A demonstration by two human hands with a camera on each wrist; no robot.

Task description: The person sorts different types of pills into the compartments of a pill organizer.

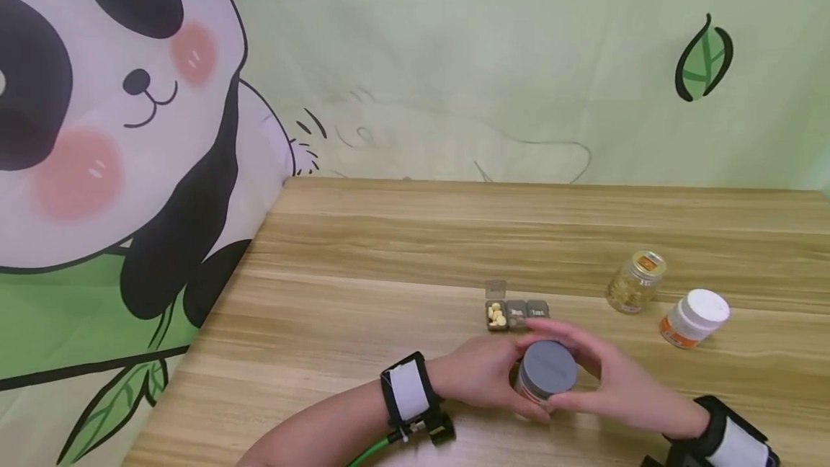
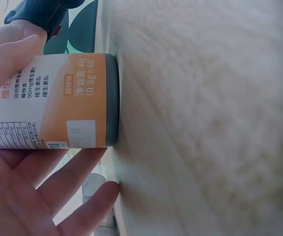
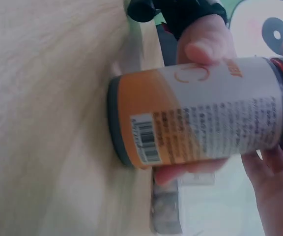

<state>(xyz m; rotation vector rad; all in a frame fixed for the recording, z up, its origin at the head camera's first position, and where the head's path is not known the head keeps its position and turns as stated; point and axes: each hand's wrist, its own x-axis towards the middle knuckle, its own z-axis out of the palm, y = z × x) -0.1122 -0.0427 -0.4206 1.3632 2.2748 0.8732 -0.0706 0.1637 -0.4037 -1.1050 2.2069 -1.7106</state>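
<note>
Both hands are on a vitamin bottle with a grey lid and a white-and-orange label. My left hand grips the bottle's body from the left, thumb in front. From the right, my right hand holds the lid; in the right wrist view, its fingers curl about the lid end. The bottle stands upright, its dark base at or just above the table; contact is unclear. Just behind the hands lies a grey pill organizer. Its leftmost compartment is open, holding pale yellow tablets; right-hand fingers partly cover the organizer's front.
To the right stand a clear jar with a gold lid and yellowish contents, and a white bottle with an orange band. All rest on a wood-grain table. A panda-printed cloth hangs behind and left of it.
</note>
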